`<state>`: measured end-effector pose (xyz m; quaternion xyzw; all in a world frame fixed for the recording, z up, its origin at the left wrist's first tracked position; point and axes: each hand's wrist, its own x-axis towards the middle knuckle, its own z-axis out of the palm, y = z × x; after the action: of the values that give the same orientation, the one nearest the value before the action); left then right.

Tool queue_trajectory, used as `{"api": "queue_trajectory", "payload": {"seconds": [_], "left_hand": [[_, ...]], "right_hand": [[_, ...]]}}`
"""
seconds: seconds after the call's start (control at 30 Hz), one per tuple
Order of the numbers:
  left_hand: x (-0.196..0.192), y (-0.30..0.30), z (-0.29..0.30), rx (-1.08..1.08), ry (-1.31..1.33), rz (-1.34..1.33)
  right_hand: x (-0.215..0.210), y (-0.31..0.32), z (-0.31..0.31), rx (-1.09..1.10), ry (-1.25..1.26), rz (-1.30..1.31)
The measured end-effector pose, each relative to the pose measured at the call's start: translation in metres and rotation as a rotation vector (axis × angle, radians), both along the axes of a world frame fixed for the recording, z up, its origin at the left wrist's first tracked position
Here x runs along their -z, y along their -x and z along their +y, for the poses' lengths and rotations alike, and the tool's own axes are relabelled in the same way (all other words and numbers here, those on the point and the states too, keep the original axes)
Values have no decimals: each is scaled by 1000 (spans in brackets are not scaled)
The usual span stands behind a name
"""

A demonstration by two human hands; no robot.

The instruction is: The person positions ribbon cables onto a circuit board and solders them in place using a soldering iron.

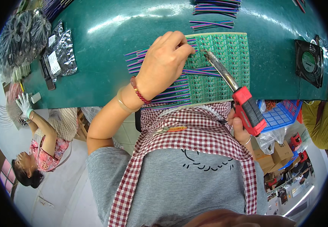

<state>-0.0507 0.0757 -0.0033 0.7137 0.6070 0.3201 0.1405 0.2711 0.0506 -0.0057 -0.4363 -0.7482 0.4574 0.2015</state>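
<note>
A large green circuit board panel [228, 49] lies near the front edge of the table, with rows of small boards on it. Multicoloured wire strips [175, 90] stick out to the left along its left side, and a bundle of wire strips [201, 71] lies across it. My left hand [167, 56] is over the left part of the panel, fingers pinched together at the wire ends; what they hold is hidden. In my right hand [240, 130] is a red and black soldering gun [249, 108], gripped low at the panel's right. Its metal tip points at the panel beside my left fingertips.
More wire bundles [215, 9] lie beyond the panel. A black fan [308, 62] stands at the right. Plastic bags [60, 53] and bagged cables [22, 38] are at the left. A co-worker's gloved hand [24, 104] is at the left edge; a blue crate [281, 115] is below right.
</note>
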Motion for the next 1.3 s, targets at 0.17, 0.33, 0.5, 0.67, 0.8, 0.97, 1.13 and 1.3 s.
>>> {"api": "queue_trajectory", "payload": {"seconds": [0.17,0.33,0.5,0.67,0.8,0.97,1.13,1.3], "left_hand": [[0,0,0,1,5,0],[0,0,0,2,-7,1],[1,-1,-1,2,-12,18],[0,-1,-2,4,-9,19],[-4,-2,-4,-9,15,81],[-20,-23,-7,-48,-85,288],[-17,-56,-11,35,146,158],[-20,-62,-14,13,192,-25]], "right_hand": [[2,2,0,37,75,33],[2,-1,-1,11,41,40],[-2,-2,-2,13,149,119],[-3,5,-3,60,173,186],[-4,9,-2,90,234,241],[-12,16,5,256,248,343],[-20,19,16,339,218,422],[-19,16,17,386,177,435]]}}
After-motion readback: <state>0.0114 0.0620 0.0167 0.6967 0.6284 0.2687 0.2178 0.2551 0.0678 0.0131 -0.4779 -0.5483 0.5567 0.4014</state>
